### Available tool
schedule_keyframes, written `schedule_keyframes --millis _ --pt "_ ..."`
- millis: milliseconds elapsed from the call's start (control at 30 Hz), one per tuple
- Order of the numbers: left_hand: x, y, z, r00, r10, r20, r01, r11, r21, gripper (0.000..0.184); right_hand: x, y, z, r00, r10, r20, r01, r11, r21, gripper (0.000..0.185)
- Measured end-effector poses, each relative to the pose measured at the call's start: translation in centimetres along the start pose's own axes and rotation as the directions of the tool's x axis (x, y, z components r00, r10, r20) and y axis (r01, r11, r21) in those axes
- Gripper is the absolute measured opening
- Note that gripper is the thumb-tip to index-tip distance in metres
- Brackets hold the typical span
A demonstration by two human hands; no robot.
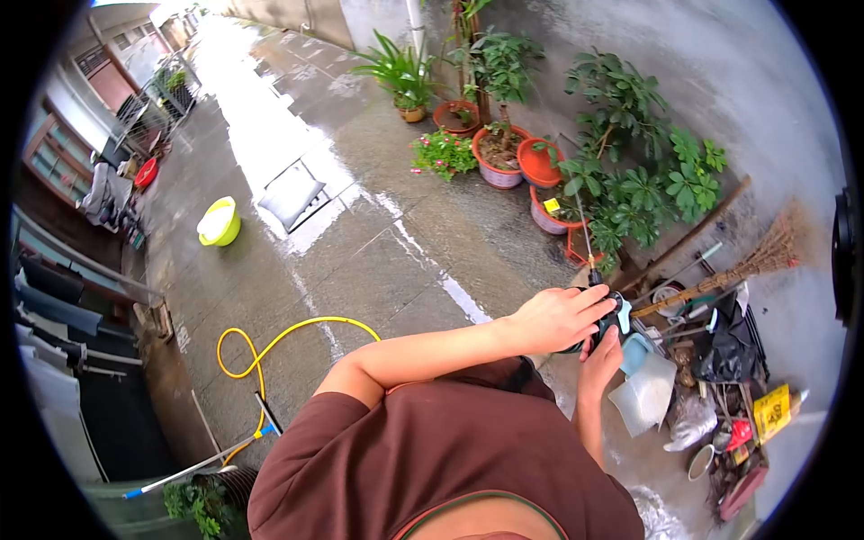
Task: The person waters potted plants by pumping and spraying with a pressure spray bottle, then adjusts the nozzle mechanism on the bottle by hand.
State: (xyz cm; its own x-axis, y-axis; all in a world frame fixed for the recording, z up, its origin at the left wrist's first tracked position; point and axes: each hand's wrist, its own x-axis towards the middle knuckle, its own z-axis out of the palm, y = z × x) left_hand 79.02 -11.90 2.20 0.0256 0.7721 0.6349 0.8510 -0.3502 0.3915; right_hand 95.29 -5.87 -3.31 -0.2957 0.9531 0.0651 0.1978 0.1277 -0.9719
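My left hand point(562, 319) reaches across my body, its fingers wrapped over the top of a black and light-blue spray gun point(621, 313). A thin metal lance point(587, 236) runs from the gun toward the potted plants. My right hand point(601, 360) is closed on the near side of the gun, just below the left; part of its grip is hidden. A yellow hose point(297, 326) loops over the wet paving and passes out of sight behind my left arm.
Several potted plants point(499, 148) line the wall on the right. A straw broom point(747, 261) leans above clutter, including a black bag point(724, 346). On the paving are a framed cushion-like panel point(292, 196) and a yellow-green basin point(219, 223). A squeegee point(202, 459) lies lower left.
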Motion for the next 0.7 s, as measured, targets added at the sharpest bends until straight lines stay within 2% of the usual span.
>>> schedule_keyframes --millis 200,433,700 --pt "2.9 -1.8 1.3 0.995 0.026 -0.094 -0.025 1.000 0.004 0.034 3.7 0.2 -0.8 0.999 0.048 0.004 -0.047 0.995 -0.083 0.050" --pt "5.7 -4.0 3.0 0.999 0.020 -0.038 -0.019 1.000 0.013 0.028 6.8 0.5 -0.9 0.998 0.061 0.015 -0.059 0.990 -0.126 0.052" --pt "7.9 -4.3 5.6 0.998 0.002 0.062 -0.003 1.000 0.020 0.029 7.7 1.8 -2.5 0.999 0.048 0.020 -0.044 0.982 -0.184 0.052"
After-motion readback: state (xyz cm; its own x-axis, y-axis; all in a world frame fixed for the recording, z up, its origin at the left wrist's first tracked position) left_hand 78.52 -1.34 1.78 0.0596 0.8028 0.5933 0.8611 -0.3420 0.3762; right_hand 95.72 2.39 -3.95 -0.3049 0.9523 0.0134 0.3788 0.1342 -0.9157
